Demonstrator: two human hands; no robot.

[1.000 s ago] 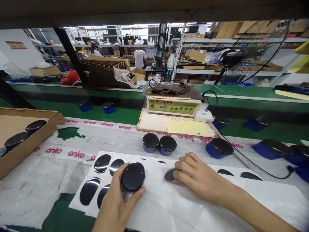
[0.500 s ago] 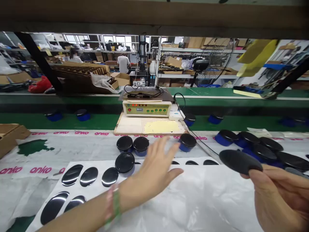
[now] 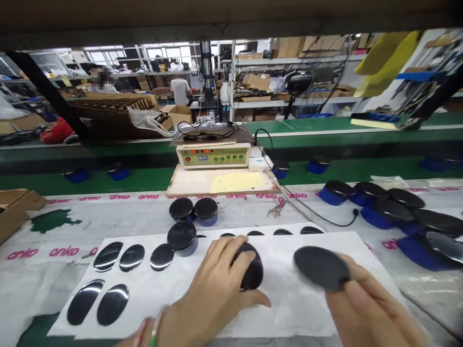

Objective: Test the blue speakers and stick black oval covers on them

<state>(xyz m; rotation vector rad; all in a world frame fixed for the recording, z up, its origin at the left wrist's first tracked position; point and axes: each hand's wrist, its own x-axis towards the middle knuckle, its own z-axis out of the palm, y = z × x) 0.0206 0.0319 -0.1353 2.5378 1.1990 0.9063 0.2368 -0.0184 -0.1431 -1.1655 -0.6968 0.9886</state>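
Observation:
My left hand (image 3: 217,277) is curled around a round black-topped piece (image 3: 254,270) over the white sheet (image 3: 278,313); its underside is hidden. In the fingertips of my right hand (image 3: 369,299) is a thin matte black disc (image 3: 320,269), tilted and slightly blurred, a short way right of that piece. Left of my left hand stand several round blue pieces with glossy black tops, the nearest being a blue piece (image 3: 183,238) at the sheet's edge. Glossy black ovals lie on the sheet, among them one oval (image 3: 113,304) at the front left.
A control box (image 3: 213,156) with lit red digits stands behind on a board. A black cable (image 3: 321,219) runs from it to the right. More blue black-topped pieces (image 3: 388,214) crowd the right side. A cardboard box (image 3: 21,207) sits left; people work in the background.
My left hand has closed on the round black-topped piece that stood right of it and brought it nearer. My right hand has moved left with the matte disc.

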